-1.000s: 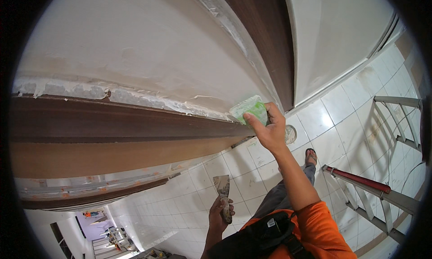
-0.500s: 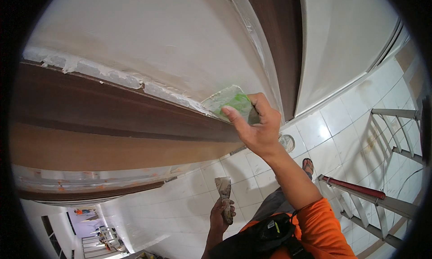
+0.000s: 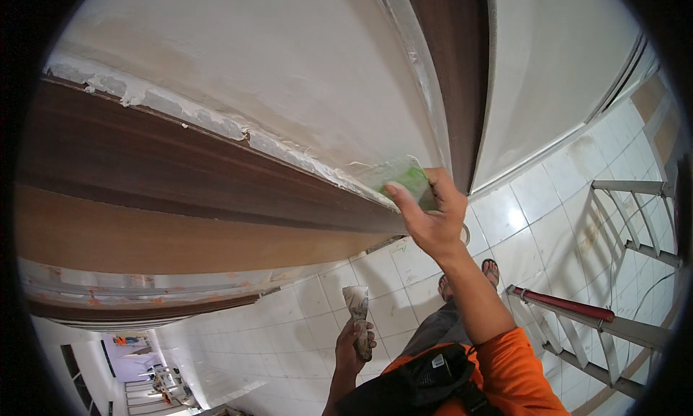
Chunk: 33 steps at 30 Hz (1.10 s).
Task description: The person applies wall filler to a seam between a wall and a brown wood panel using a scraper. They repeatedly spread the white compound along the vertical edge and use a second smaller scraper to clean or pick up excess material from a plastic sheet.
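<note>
Where white wall [image 3: 253,69] meets brown trim [image 3: 180,156], your right hand [image 3: 437,221] pinches a green spreader [image 3: 408,178], apparently smoothing filler [image 3: 296,156]; the next stroke calls for even pressure. Nearer, your left hand [image 3: 348,342] grips a putty knife [image 3: 356,300].

Wall [image 3: 253,62] and dark wooden frame [image 3: 180,152] block right hand [image 3: 437,217] ahead and leftward; green spreader [image 3: 413,179] against wall. Open air around left hand [image 3: 348,345] and putty knife [image 3: 359,315] over tiled floor [image 3: 393,304]. Metal ladder [image 3: 637,332] obstructs floor's right edge.
</note>
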Each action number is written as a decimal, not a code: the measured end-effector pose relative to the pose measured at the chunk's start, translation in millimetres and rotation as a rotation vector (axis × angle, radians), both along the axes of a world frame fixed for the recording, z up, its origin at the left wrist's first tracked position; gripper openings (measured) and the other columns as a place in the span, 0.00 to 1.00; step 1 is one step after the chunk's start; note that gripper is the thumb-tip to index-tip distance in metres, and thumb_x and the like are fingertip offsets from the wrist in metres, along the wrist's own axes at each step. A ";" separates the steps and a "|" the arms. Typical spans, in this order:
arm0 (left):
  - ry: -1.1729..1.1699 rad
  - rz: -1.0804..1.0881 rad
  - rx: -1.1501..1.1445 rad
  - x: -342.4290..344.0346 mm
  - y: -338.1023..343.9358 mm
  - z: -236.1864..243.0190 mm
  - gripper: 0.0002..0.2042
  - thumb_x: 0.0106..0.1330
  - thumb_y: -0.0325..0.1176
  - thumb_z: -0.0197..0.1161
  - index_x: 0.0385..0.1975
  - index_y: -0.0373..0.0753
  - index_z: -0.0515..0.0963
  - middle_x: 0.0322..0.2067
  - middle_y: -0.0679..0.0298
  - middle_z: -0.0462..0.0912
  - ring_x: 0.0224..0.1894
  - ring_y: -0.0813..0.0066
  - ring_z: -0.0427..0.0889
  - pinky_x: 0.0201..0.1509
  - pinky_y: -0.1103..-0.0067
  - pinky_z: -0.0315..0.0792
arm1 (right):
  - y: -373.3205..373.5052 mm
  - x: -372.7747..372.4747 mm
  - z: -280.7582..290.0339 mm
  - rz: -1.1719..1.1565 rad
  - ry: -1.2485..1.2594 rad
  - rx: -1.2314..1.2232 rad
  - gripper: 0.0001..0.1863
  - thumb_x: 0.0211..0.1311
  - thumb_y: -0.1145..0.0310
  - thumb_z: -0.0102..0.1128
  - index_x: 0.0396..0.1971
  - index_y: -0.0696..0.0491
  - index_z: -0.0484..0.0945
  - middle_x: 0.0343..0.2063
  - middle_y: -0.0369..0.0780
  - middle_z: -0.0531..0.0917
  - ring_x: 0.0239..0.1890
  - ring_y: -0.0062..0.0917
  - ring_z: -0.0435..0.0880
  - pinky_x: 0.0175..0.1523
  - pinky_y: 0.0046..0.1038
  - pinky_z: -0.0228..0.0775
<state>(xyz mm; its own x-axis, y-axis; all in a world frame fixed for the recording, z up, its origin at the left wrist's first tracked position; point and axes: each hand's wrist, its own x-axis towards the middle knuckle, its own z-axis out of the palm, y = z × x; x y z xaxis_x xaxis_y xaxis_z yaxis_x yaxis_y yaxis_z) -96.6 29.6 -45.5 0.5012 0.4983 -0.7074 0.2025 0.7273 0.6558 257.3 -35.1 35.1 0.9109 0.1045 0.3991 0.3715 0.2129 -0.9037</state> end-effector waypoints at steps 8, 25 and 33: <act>-0.030 -0.016 0.005 0.7 2.1 -1.6 0.21 0.72 0.35 0.57 0.62 0.34 0.68 0.42 0.56 0.77 0.35 0.69 0.77 0.34 0.73 0.74 | 19.6 8.2 -8.2 -0.037 -0.114 0.006 0.11 0.56 0.69 0.76 0.33 0.57 0.82 0.25 0.41 0.85 0.24 0.26 0.83 0.32 0.23 0.73; 0.014 -0.013 0.033 5.1 -0.4 9.0 0.20 0.72 0.38 0.58 0.59 0.36 0.68 0.40 0.58 0.78 0.34 0.70 0.78 0.34 0.72 0.75 | 13.2 10.3 -8.7 0.007 -0.116 -0.006 0.11 0.55 0.70 0.76 0.34 0.57 0.82 0.25 0.42 0.85 0.24 0.25 0.84 0.32 0.24 0.73; -0.044 0.001 0.013 5.4 -0.3 5.2 0.20 0.70 0.35 0.58 0.59 0.35 0.68 0.40 0.57 0.78 0.35 0.69 0.78 0.34 0.72 0.75 | -6.2 2.1 -36.6 0.091 0.042 -0.080 0.12 0.59 0.68 0.74 0.36 0.59 0.81 0.25 0.40 0.86 0.27 0.19 0.83 0.34 0.22 0.73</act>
